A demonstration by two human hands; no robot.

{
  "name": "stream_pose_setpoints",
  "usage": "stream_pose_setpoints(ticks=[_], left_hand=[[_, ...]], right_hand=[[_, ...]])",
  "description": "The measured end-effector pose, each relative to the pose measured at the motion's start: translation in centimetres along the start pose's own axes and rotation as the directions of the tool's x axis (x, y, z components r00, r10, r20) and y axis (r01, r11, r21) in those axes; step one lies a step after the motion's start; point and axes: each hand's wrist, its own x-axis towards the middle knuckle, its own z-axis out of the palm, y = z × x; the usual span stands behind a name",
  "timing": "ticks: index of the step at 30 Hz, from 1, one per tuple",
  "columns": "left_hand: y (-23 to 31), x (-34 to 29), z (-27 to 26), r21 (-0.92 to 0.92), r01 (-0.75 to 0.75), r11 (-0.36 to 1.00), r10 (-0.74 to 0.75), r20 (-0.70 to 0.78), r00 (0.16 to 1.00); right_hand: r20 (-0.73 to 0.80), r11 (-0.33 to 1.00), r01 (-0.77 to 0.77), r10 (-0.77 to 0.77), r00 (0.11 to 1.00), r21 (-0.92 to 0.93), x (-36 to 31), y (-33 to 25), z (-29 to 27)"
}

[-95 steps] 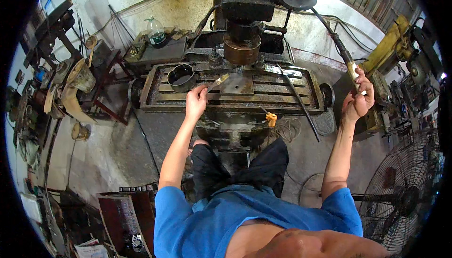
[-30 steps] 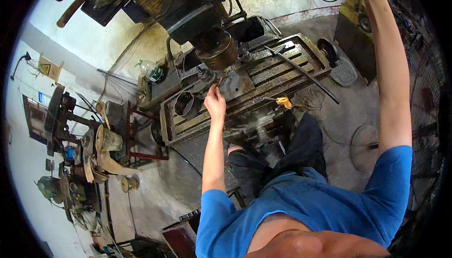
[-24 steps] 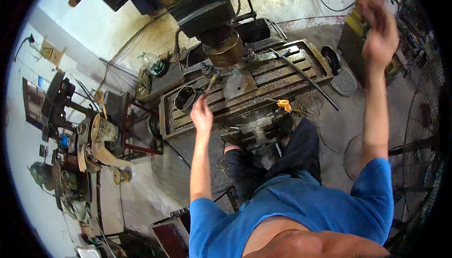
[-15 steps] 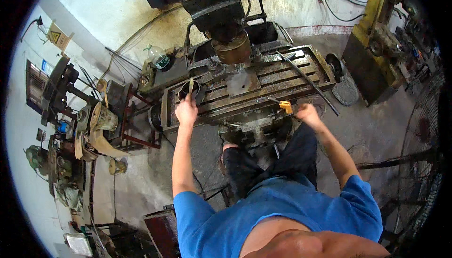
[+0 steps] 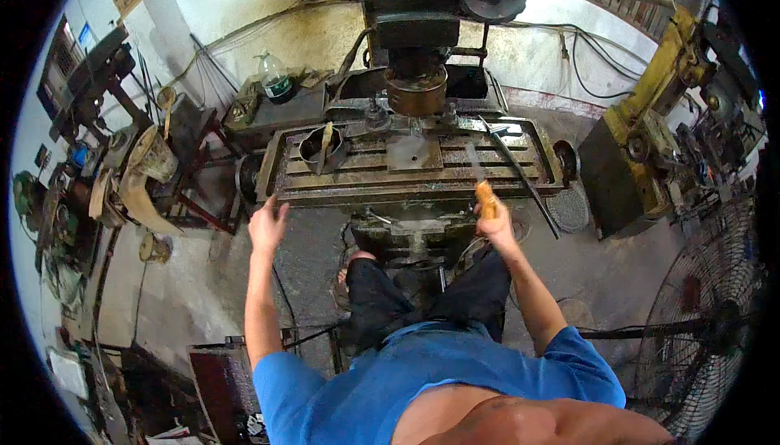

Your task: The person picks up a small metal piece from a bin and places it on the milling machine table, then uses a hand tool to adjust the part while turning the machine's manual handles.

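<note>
Right hand [image 5: 496,222] clamped on a brush [image 5: 484,198], left hand [image 5: 266,224] spread apart, empty; risk: bristles flick swarf off the worktop [image 5: 366,181] ahead toward the person.

You stand at a milling machine, its slotted table [image 5: 406,170] rusty and grimy. Your right hand [image 5: 496,222] grips the orange handle of a brush [image 5: 481,181] whose bristles lie on the table's front right part. Your left hand [image 5: 266,224] hangs open just off the table's front left corner, touching nothing. On the table's left sits a dark round pot [image 5: 317,147] with a stick in it; a flat square plate [image 5: 413,153] lies under the spindle [image 5: 416,92]. A long rod [image 5: 520,177] slants across the right end.
</note>
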Motion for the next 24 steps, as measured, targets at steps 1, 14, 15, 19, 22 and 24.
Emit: stream_pose_setpoints(ticks=[1,14,15,19,22,24], left_hand=[[-0.8,-1.0,-0.9,-0.027,0.092,0.995,-0.091,0.051,0.995],[-14.1,-10.8,-9.0,-0.005,0.364,0.931,-0.363,-0.093,0.927],[-16.6,-13.5,-10.7,0.014,0.451,0.893,-0.447,-0.108,0.888],[-22.9,-25.0,-16.4,0.157,0.574,0.804,-0.524,-0.270,0.808],[-22.9,-33.7,-17.5,0.087,0.775,0.626,-0.746,-0.224,0.627],[-21.2,-38.2,-17.1,-0.067,0.858,0.509,-0.859,-0.101,0.502]], right_hand=[[-0.055,0.991,0.069,-0.076,0.996,-0.111,0.7,-3.8,0.1],[0.105,0.125,0.079,0.219,0.970,-0.989,11.5,-8.4,10.3],[0.225,0.117,0.206,0.190,0.956,-0.972,11.8,-9.6,11.2],[0.142,0.202,0.113,0.139,0.980,-0.973,13.6,-6.4,9.7],[0.343,0.225,0.302,0.171,0.924,-0.926,11.0,-8.1,7.1],[0.388,0.131,0.367,0.219,0.895,-0.921,9.9,-7.9,3.4]])
